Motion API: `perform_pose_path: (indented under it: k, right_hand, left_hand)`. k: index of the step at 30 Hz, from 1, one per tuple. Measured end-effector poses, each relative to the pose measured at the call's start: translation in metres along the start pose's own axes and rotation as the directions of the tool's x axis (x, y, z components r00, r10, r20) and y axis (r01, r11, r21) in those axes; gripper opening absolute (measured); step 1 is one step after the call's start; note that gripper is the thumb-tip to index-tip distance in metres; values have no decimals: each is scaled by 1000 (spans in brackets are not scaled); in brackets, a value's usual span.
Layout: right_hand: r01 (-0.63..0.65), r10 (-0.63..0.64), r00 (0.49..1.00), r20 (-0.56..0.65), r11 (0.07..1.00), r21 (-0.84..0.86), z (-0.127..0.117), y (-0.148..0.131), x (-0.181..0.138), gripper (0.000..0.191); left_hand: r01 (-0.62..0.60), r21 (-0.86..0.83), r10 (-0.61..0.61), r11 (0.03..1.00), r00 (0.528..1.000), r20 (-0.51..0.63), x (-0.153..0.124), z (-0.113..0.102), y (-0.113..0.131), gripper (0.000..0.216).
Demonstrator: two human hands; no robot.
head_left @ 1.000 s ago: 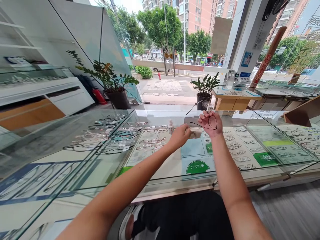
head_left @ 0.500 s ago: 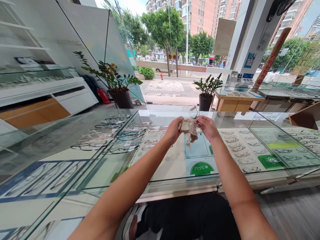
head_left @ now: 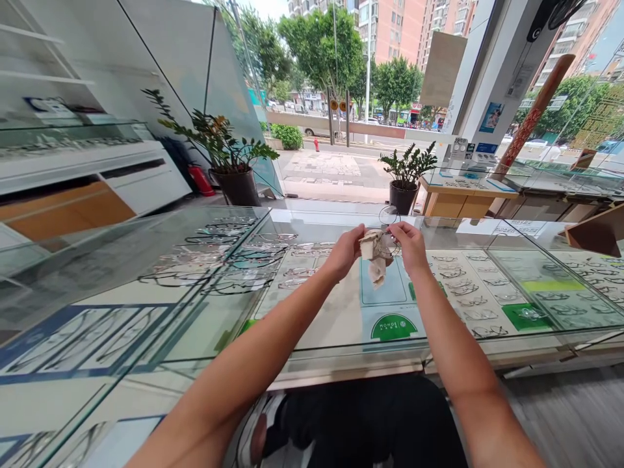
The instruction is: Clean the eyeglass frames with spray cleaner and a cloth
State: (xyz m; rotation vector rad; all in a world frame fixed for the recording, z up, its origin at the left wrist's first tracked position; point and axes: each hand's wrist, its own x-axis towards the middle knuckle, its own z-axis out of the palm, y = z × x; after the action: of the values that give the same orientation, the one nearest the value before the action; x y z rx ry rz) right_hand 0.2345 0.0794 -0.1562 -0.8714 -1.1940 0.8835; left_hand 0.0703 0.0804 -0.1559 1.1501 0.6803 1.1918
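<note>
Above the glass counter (head_left: 312,344), both of my hands are raised in front of me. My left hand (head_left: 347,250) is closed on a beige cleaning cloth (head_left: 374,250), which hangs down in folds. Pinched in my right hand (head_left: 409,242) is a pair of thin-rimmed eyeglasses (head_left: 390,216). One round lens stands up above my fingers; the other part sits low, against the cloth. Some of the frame is hidden by my fingers and the cloth.
Rows of eyeglasses (head_left: 458,286) lie under the counter glass on the right, with more frames (head_left: 248,260) on the left. A green semicircular sign (head_left: 394,327) lies below my hands. Two potted plants (head_left: 403,195) stand beyond the counter, and a brown wooden stand (head_left: 597,231) at far right.
Both hands have shifted slightly to the right with the cloth and the eyeglasses. The cloth hangs in a different fold, and the upper lens is tilted differently.
</note>
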Motion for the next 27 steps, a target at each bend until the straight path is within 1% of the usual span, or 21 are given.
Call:
perform_pose_path:
  k: [4, 7, 11, 12, 14, 16, 18, 20, 24, 27]
  right_hand:
    - [-18, 18, 999, 27, 1000, -20, 5, -4, -4, 24]
    - [-35, 35, 999, 36, 999, 0, 8, -4, -6, 26]
    - [-54, 53, 998, 22, 997, 48, 9, -2, -5, 28]
    - [-65, 63, 998, 24, 996, 66, 9, -2, -5, 29]
    - [-91, 89, 996, 34, 991, 97, 8, -1, -4, 29]
    - [-113, 110, 993, 40, 987, 114, 8, 0, -4, 29]
    - [-125, 121, 992, 44, 984, 129, 7, -1, -4, 29]
    - [-130, 124, 991, 46, 981, 146, 7, -1, -4, 31]
    - [-114, 108, 993, 50, 983, 143, 6, -2, -4, 34]
    - [-115, 108, 992, 61, 983, 140, 6, -3, -6, 32]
  left_hand:
    - [-70, 96, 66, 993, 997, 40, -5, 2, -1, 39]
    - [-66, 82, 63, 994, 997, 39, -6, 3, -1, 42]
    - [-93, 66, 91, 993, 995, 41, -6, 3, 0, 47]
    - [-84, 62, 81, 995, 996, 47, -6, 4, 0, 50]
    - [-20, 67, 14, 998, 997, 78, -6, 4, -1, 56]
    - [56, 111, -70, 992, 989, 128, -6, 4, -2, 54]
    - [84, 171, -111, 982, 981, 160, -6, 3, -4, 51]
    - [77, 215, -112, 974, 982, 152, -5, 2, -5, 52]
    - [80, 260, -108, 962, 990, 93, -3, 0, -8, 54]
    - [58, 264, -94, 963, 988, 126, -2, 0, -10, 53]
